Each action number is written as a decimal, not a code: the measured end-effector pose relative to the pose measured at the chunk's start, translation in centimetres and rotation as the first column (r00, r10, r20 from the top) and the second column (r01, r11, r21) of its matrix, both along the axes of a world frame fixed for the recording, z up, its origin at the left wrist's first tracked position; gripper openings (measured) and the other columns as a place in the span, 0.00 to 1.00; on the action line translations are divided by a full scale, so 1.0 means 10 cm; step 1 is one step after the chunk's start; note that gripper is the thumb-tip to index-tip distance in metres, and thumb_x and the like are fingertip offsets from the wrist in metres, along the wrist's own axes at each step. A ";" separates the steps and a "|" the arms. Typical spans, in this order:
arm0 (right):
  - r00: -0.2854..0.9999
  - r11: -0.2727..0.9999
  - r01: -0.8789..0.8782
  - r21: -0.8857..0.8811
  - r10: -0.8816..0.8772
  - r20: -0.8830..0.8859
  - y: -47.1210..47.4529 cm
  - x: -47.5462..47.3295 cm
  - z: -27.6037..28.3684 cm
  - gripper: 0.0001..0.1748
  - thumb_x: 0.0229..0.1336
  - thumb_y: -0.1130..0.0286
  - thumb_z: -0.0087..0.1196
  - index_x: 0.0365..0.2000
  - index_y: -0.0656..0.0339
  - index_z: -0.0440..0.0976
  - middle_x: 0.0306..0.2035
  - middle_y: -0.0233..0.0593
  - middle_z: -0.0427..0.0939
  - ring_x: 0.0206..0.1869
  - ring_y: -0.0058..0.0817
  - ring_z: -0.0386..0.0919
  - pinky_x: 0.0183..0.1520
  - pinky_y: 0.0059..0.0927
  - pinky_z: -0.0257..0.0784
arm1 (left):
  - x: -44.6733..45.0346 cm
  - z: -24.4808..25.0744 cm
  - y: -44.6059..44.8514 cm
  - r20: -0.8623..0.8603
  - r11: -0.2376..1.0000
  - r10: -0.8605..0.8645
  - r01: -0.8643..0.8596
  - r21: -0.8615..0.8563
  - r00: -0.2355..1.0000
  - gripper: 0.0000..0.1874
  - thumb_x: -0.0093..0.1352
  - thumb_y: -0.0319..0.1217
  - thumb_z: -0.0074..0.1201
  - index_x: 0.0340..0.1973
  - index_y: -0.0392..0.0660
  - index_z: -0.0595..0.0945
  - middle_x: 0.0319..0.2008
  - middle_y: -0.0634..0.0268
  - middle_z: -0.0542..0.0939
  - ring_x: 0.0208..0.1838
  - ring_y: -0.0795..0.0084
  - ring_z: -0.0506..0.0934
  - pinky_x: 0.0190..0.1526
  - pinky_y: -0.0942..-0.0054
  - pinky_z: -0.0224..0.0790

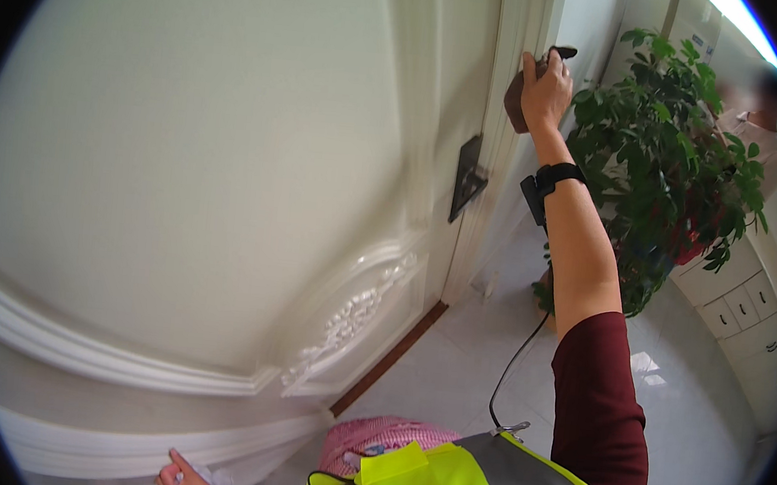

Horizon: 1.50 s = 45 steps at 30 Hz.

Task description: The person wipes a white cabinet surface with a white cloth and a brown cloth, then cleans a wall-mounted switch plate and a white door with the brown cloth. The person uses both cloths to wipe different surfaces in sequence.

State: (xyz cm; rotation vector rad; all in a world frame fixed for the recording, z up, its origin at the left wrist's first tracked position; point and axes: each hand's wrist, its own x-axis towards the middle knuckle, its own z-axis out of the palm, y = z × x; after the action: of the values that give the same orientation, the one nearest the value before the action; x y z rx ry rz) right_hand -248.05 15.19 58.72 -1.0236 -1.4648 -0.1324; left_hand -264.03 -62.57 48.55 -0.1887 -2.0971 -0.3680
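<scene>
My right hand is raised against the right side of a white door frame, its fingers closed around a brown cloth. A black device is strapped to that wrist, with a cable running down from it. Left of and below this hand, a black door handle plate is fixed on a closed cream door with carved moulding. Low at the left, my left hand is near the white frame; its index finger points upward. Something whitish and translucent lies beside it, and whether the hand holds it is unclear.
A large leafy potted plant stands right of my forearm. Behind it is a person in a light top, near white cabinets with drawers. Grey glossy tiles cover the floor, and a brown threshold strip runs under the door.
</scene>
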 end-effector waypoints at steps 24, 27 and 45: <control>0.894 0.945 -0.220 -0.241 0.294 0.339 -0.87 -0.41 -1.39 0.20 0.58 0.64 0.55 0.50 0.58 0.79 0.51 0.45 0.80 0.51 0.49 0.78 0.55 0.46 0.73 | 0.06 0.04 -0.10 0.103 0.995 -0.098 0.095 0.034 0.990 0.15 0.58 0.30 0.72 0.18 0.43 0.78 0.21 0.62 0.73 0.25 0.61 0.72 0.27 0.62 0.65; 0.751 0.616 -0.450 -0.647 0.652 0.098 -0.94 -0.27 -1.45 0.21 0.60 0.65 0.51 0.52 0.62 0.78 0.53 0.44 0.81 0.51 0.42 0.80 0.55 0.34 0.73 | 0.06 0.03 -0.11 0.096 0.992 -0.120 0.116 0.046 0.988 0.15 0.57 0.29 0.72 0.17 0.43 0.77 0.21 0.64 0.74 0.25 0.63 0.72 0.27 0.63 0.65; 0.786 0.746 -0.618 -0.250 0.589 -0.187 -4.23 -1.24 -1.94 0.20 0.60 0.72 0.56 0.54 0.64 0.76 0.60 0.55 0.70 0.55 0.46 0.70 0.59 0.40 0.67 | 0.34 0.07 -0.55 0.346 0.879 -0.476 0.427 0.212 0.808 0.14 0.55 0.27 0.73 0.18 0.44 0.78 0.20 0.65 0.74 0.22 0.65 0.73 0.24 0.68 0.63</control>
State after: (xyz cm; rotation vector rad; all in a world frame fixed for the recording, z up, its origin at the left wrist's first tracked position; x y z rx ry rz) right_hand -260.43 -27.14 39.29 -0.7213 -1.6897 0.6247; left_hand -260.65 -68.10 49.21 -0.5926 -2.3986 -0.8870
